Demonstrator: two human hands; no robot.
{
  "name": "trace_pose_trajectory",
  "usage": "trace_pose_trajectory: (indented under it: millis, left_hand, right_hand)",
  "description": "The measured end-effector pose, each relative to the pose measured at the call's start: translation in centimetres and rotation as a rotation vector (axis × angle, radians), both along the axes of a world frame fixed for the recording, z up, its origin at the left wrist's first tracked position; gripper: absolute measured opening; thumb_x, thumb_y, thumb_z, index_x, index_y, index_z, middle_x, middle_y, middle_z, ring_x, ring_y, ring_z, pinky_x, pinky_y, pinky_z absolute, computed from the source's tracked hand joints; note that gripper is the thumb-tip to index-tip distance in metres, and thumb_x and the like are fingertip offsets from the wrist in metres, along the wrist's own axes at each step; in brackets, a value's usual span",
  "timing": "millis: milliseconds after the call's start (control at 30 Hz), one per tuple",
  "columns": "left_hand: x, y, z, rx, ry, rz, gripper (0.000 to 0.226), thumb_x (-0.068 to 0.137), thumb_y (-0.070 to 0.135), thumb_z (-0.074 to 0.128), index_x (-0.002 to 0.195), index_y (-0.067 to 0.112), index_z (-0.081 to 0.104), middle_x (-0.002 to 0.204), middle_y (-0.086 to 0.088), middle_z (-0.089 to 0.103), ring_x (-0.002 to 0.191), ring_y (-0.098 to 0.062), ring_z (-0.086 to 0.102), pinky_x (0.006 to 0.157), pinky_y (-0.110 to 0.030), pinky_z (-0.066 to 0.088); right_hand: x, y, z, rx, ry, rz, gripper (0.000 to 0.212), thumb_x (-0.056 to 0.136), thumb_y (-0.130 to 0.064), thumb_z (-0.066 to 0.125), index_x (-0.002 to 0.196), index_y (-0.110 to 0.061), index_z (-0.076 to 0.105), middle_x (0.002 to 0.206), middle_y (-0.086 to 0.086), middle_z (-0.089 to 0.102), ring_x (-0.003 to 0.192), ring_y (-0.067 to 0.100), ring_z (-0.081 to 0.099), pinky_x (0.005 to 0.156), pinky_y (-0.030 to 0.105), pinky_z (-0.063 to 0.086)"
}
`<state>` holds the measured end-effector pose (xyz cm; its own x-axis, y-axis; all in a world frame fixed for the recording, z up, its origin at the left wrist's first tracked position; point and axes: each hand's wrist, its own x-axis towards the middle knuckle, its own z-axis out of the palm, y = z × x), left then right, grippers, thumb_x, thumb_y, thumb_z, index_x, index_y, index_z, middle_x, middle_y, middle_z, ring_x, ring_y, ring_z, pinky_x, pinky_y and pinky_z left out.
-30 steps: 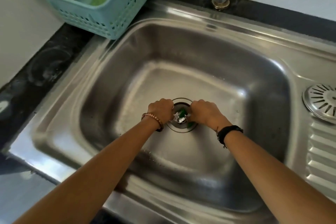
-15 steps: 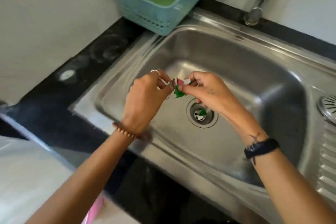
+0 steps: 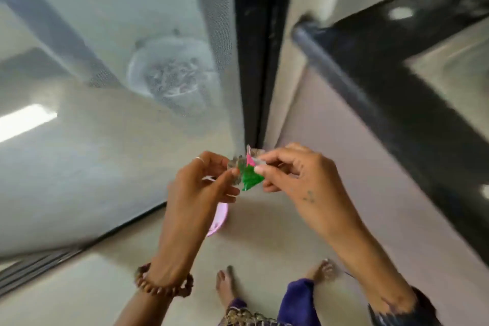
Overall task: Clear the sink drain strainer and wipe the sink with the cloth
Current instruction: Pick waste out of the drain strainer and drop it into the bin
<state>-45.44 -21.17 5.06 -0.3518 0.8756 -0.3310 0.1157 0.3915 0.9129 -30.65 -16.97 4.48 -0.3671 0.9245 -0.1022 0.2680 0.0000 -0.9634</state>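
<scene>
at the far left, behind a mesh screen door [image 3: 111, 119], a pale bucket [image 3: 169, 74] with dark contents stood on the floor outside, blurred. a black door frame [image 3: 251, 47] ran down the middle of the view. below it the left hand [image 3: 201, 188] pinched the scraps [image 3: 247, 172] with its thumb and first fingers; a ring was on one finger and a bead bracelet [image 3: 164, 286] on the wrist. the scraps were green, pink and silvery pieces, held in the air between both hands, above the tiled floor [image 3: 251, 241]. a pink object [image 3: 218, 217] showed partly behind the left hand. the right hand [image 3: 299, 180] pinched the same scraps from the other side. bare feet [image 3: 225, 286] stood below. the black counter edge [image 3: 397, 82] and a part of the steel sink [image 3: 455, 71] were at the far right
</scene>
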Motion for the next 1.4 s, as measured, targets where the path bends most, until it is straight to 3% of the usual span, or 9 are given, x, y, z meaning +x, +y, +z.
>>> trace_pose_trajectory:
  millis: [133, 300, 500, 767, 933, 1000, 1133, 1267, 1400]
  left_hand:
    - [-6.1, -3.0, -9.6, -0.196, 0.058, 0.080, 0.017, 0.083, 0.003, 0.062, 0.072, 0.016, 0.062, 0.066, -0.002, 0.066, 0.053, -0.016, 0.066, 0.060, -0.031, 0.058]
    - [-10.5, -4.8, -22.1, -0.466, 0.006, 0.166, 0.011, 0.081, -0.005, 0.054, 0.085, 0.002, 0.062, 0.073, -0.015, 0.065, 0.057, -0.019, 0.062, 0.071, -0.039, 0.058]
    - [-13.2, -4.5, -33.8, -0.594, 0.021, 0.185, 0.011, 0.082, -0.008, 0.051, 0.089, -0.005, 0.059, 0.079, -0.019, 0.063, 0.068, -0.032, 0.061, 0.078, -0.045, 0.056]
    - [-14.7, -3.9, -40.5, -0.648, -0.047, -0.036, 0.043, 0.088, -0.001, 0.053, 0.130, 0.000, 0.041, 0.112, -0.022, 0.057, 0.080, -0.030, 0.059, 0.078, -0.044, 0.054]
    - [-14.5, -3.7, -38.0, -0.606, -0.149, 0.018, 0.023, 0.091, 0.000, 0.045, 0.113, -0.004, 0.051, 0.096, -0.017, 0.058, 0.061, -0.020, 0.058, 0.055, -0.025, 0.052]
    - [-13.6, -2.8, -35.1, -0.538, -0.212, 0.072, 0.014, 0.092, 0.003, 0.044, 0.100, -0.002, 0.054, 0.081, -0.016, 0.060, 0.056, -0.017, 0.055, 0.047, -0.018, 0.051]
    - [-10.2, 0.5, -26.6, -0.380, -0.353, 0.142, 0.014, 0.090, 0.008, 0.043, 0.082, 0.003, 0.054, 0.063, -0.007, 0.054, 0.049, -0.014, 0.049, 0.042, -0.017, 0.042]
    - [-5.5, 4.0, -15.3, -0.171, -0.538, 0.049, 0.025, 0.082, 0.010, 0.040, 0.059, 0.007, 0.048, 0.046, -0.004, 0.051, 0.036, -0.012, 0.045, 0.038, -0.015, 0.035]
    - [0.1, 6.7, -5.4, -0.030, -0.656, -0.113, 0.028, 0.087, 0.010, 0.036, 0.062, 0.013, 0.049, 0.041, 0.005, 0.045, 0.034, -0.008, 0.040, 0.035, -0.014, 0.032]
  right_hand:
    - [-7.3, -1.3, -10.5, -0.106, -0.264, 0.059, 0.006, 0.081, -0.006, 0.069, 0.086, -0.006, 0.073, 0.087, 0.006, 0.061, 0.080, 0.027, 0.067, 0.077, 0.044, 0.056]
    - [-13.1, -2.1, -23.2, -0.187, -0.512, 0.167, 0.007, 0.088, -0.010, 0.059, 0.090, -0.007, 0.065, 0.098, 0.009, 0.067, 0.079, 0.015, 0.061, 0.051, 0.006, 0.042]
    - [-17.6, -2.2, -34.5, -0.233, -0.665, 0.289, 0.016, 0.093, -0.003, 0.046, 0.097, -0.003, 0.061, 0.097, 0.017, 0.067, 0.079, 0.028, 0.062, 0.064, 0.033, 0.051]
    - [-19.4, -1.5, -41.7, -0.515, -0.678, 0.364, 0.034, 0.087, 0.004, 0.051, 0.119, -0.005, 0.056, 0.122, 0.018, 0.056, 0.106, 0.035, 0.058, 0.091, 0.043, 0.052]
    - [-18.5, -1.5, -39.1, -0.693, -0.450, 0.036, 0.019, 0.090, -0.004, 0.046, 0.097, -0.003, 0.063, 0.083, 0.009, 0.063, 0.070, 0.024, 0.065, 0.063, 0.030, 0.060]
    - [-18.1, -1.2, -36.0, -0.788, -0.275, -0.127, 0.017, 0.089, -0.009, 0.048, 0.088, -0.004, 0.064, 0.063, 0.005, 0.061, 0.049, 0.013, 0.059, 0.045, 0.021, 0.053]
    - [-16.4, 0.2, -27.4, -0.872, 0.061, -0.331, 0.025, 0.086, -0.014, 0.049, 0.063, -0.013, 0.058, 0.039, -0.007, 0.051, 0.030, 0.005, 0.044, 0.034, 0.013, 0.035]
    - [-12.4, 2.4, -16.2, -0.846, 0.411, -0.435, 0.037, 0.085, -0.020, 0.048, 0.048, -0.019, 0.046, 0.040, -0.006, 0.039, 0.028, 0.006, 0.030, 0.033, 0.015, 0.021]
    - [-5.9, 4.4, -4.5, -0.655, 0.604, -0.477, 0.034, 0.091, -0.022, 0.041, 0.058, -0.018, 0.044, 0.041, -0.008, 0.031, 0.029, 0.004, 0.022, 0.032, 0.018, 0.013]
